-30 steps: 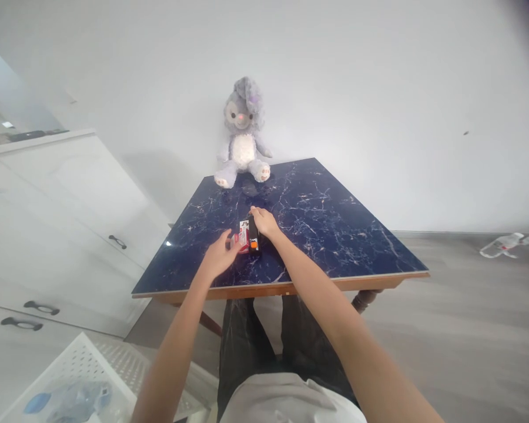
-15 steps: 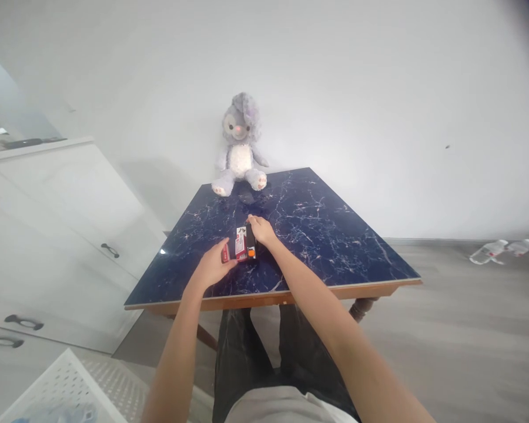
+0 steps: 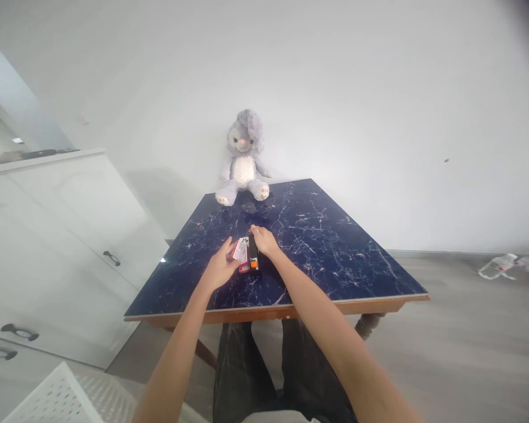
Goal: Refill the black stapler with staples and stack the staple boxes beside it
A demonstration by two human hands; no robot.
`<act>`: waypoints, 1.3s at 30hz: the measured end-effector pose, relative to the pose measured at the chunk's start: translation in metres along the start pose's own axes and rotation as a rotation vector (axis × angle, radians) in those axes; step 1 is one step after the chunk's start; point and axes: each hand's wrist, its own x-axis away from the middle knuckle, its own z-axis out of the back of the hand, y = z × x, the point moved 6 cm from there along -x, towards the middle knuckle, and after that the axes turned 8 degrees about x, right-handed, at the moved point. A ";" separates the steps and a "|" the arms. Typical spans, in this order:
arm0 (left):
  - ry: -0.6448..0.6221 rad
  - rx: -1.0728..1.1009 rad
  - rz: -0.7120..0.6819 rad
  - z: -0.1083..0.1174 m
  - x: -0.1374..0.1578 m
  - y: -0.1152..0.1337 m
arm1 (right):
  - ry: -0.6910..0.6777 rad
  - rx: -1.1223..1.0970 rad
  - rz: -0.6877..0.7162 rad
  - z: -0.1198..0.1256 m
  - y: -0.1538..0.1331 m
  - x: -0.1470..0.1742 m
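Observation:
My left hand (image 3: 221, 269) has its thumb and fingers at the left side of a small red-and-white printed pack (image 3: 241, 250), gripping it. The pack looks tilted and lies against a black block-shaped object (image 3: 253, 252) with an orange patch near its front end. Around the far end of that black object, the fingers of my right hand (image 3: 265, 239) are closed. Both things are low over the dark blue marbled table (image 3: 317, 252). Their exact kind is too small to make out.
A grey plush toy (image 3: 243, 158) sits at the table's back edge against the wall. White cabinets (image 3: 70, 235) stand on the left. A white perforated basket (image 3: 57, 393) is at the lower left. Clear plastic items (image 3: 498, 265) lie on the floor at right.
My left hand has moved slightly right, toward the black object. The red-and-white pack now leans more to the left hand's side. The camera view has tipped up a little.

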 end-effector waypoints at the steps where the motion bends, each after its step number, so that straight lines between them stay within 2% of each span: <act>1: 0.034 -0.024 -0.012 0.000 0.000 0.003 | 0.000 -0.001 -0.001 0.000 0.000 0.000; 5: 0.153 -0.280 -0.125 -0.003 0.007 0.030 | -0.001 -0.019 -0.006 0.001 -0.001 0.002; 7: 0.137 -0.352 -0.191 -0.008 0.012 0.042 | -0.002 -0.027 -0.016 0.001 0.000 0.003; 10: 0.110 -0.311 -0.255 -0.009 0.015 0.047 | 0.001 -0.033 -0.012 0.001 -0.001 0.003; 16: 0.038 -0.115 -0.279 -0.008 0.006 0.034 | -0.002 -0.033 -0.012 0.001 0.001 0.002; 22: 0.074 0.002 -0.207 -0.006 0.018 0.021 | 0.001 -0.014 -0.006 -0.001 0.003 0.000; 30: 0.129 -0.060 -0.260 -0.009 0.027 0.005 | -0.003 -0.027 -0.007 0.000 0.001 0.001; 32: 0.140 -0.097 -0.215 -0.009 0.025 -0.001 | -0.006 -0.036 -0.017 0.000 0.002 0.001; 35: 0.080 -0.176 -0.135 -0.013 0.022 -0.009 | -0.012 -0.053 -0.024 0.000 0.003 0.001; 39: 0.031 -0.168 -0.102 -0.015 0.023 -0.009 | -0.053 -0.084 -0.026 -0.001 0.003 0.001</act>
